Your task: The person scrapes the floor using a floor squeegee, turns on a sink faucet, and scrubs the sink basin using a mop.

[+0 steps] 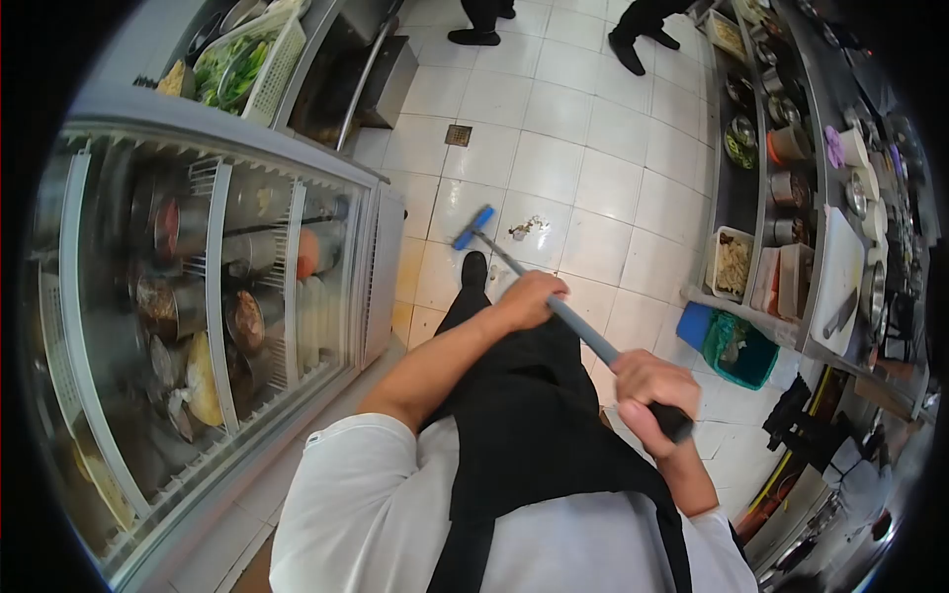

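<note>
A broom with a blue head point(474, 227) and a long grey handle point(585, 331) slants across the view, its head down on the white floor tiles. My left hand point(534, 299) is closed around the middle of the handle. Nearer my body, my right hand point(657, 393) grips the upper end, where a black tip point(672, 423) sticks out. Just right of the blue head lies a small patch of brownish debris point(529, 228), apart from it. My black shoe point(474, 269) stands close below the head.
A glass-door fridge point(217, 296) with food inside lines the left. A green-lined bin point(739, 354) stands right, beside shelves and a counter with a cutting board point(836, 282). A floor drain point(458, 134) lies ahead. Two people's feet point(474, 38) point(627, 51) show at the top.
</note>
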{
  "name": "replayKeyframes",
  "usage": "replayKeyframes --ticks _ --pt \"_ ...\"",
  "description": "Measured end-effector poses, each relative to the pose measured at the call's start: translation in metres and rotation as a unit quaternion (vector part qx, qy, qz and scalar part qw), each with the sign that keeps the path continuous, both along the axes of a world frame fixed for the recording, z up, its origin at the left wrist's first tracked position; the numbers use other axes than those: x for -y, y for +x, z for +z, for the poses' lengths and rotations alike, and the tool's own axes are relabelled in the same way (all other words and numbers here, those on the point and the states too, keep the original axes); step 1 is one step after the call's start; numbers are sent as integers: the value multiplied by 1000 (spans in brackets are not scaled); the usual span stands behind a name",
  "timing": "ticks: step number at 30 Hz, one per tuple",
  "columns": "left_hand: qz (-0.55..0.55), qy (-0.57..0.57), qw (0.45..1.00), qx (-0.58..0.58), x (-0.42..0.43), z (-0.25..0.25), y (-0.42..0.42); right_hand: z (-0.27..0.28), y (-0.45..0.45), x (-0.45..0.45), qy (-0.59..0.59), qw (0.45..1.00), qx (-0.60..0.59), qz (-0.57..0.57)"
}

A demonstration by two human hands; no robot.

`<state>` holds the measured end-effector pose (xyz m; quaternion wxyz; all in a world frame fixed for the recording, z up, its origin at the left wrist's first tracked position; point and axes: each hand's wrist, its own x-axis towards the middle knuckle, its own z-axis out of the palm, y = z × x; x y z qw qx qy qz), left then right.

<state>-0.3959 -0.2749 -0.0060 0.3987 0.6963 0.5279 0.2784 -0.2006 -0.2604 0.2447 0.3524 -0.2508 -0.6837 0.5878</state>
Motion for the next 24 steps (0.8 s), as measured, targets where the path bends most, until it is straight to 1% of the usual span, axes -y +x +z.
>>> replayKeyframes --ticks 1,3,4,5,6,7,9,10,11,12,13,15,17,19,21,23,24 --pt "2 -3 1000 29 0 14 8 11 0 1 -3 1000 1 6" --pt "-24 -54 998 12 -3 34 16 31 0 1 -5 1000 3 19" --pt "-21 -55 998 12 -5 47 14 39 -3 1 -6 1000 3 21" --pt "-12 -45 999 7 -5 60 12 45 -5 1 -17 999 -26 13" --pt "0 -38 999 1 0 67 11 49 -7 2 -32 998 -55 7" --pt "7 -44 999 1 6 67 8 51 -8 1 -38 998 -56 14" --pt "109 11 994 -3 21 68 -1 52 -9 -1 -44 996 -64 49" --pt "115 8 993 -6 30 67 -8 47 -12 -7 -36 994 -54 92" --pt "161 -6 987 -18 42 66 -19 40 -18 -12 -40 993 -56 98" --pt "207 -21 978 -31 54 63 -29 29 -28 -15 -32 986 -58 155" --pt "227 -66 971 -31 65 59 -40 16 -39 -19 -24 975 -62 212" --pt "254 -84 962 -43 94 41 -60 -12 -61 -25 -39 955 -71 284" --pt "328 -111 935 -75 116 20 -71 -36 -84 -16 -106 964 -75 233" --pt "313 -118 938 -91 130 -3 -70 -56 -89 -13 -173 960 -15 219" --pt "298 -121 941 -106 131 -15 -67 -59 -85 -17 -186 957 1 221" --pt "255 -69 963 -43 116 -22 -43 -48 -71 -30 -159 962 16 219" --pt "264 -69 962 -1 103 -20 -29 -40 -65 -36 -139 971 -10 193"
